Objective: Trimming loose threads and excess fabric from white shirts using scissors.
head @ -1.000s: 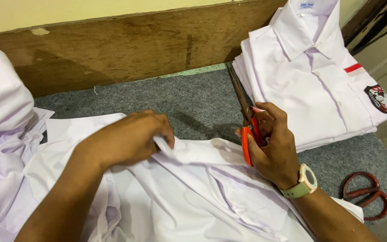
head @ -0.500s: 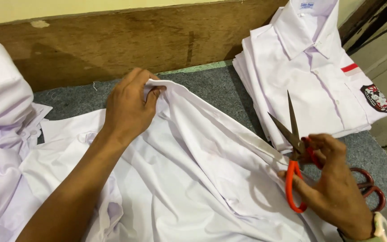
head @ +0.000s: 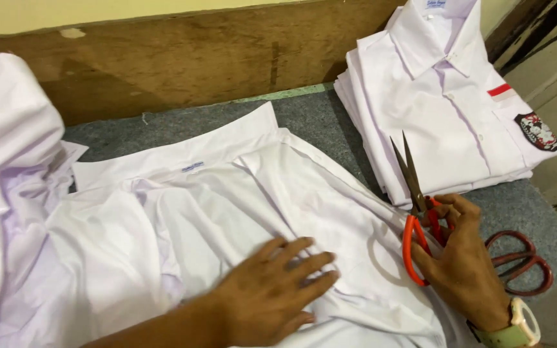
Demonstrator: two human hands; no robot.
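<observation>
White shirt spread flat on the grey tabletop, both hands on it

Folded shirts stacked at the far right; left hand pressed flat, fingers spread, on the shirt; right hand gripping orange-handled scissors, blades slightly parted, pointing away; dark red scissors beside it

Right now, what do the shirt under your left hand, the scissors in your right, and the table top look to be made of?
Shirt: thin white woven cloth, probably cotton or a blend; matte, it creases softly.
Scissors: dull grey metal blades, glossy orange handles, likely plastic or a coating.
Table top: grey felt or carpet-like covering, fuzzy and matte.
Left hand lies flat on the shirt; right hand holds the scissors.
</observation>
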